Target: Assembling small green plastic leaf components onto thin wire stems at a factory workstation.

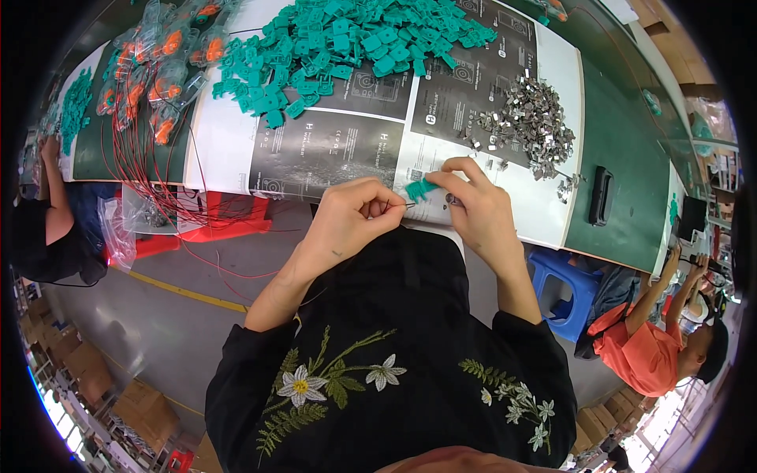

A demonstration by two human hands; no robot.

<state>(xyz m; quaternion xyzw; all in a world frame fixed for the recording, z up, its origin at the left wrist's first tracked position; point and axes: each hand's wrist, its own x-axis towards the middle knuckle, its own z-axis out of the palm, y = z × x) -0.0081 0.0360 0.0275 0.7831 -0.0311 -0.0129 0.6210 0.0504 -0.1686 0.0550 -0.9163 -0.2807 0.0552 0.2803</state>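
Note:
My left hand (353, 211) is closed in a pinch, and a thin dark wire (409, 206) sticks out from between its fingertips. Just to the right, my right hand (482, 206) holds a small green plastic part (419, 189) between thumb and fingers. The wire end is close to the lower edge of that part; whether they touch I cannot tell. A small grey metallic piece (453, 200) shows at the right hand's fingers. Both hands are over the near edge of the printed sheet (331, 158) on the table.
Beyond my hands lies a large heap of green plastic parts (355, 47). A pile of small metal clips (536, 122) is to the right, with a black tool-like object (602, 195) farther right. Clear-and-orange units (165, 83) trail red wires (142, 162) at left. People sit at both sides.

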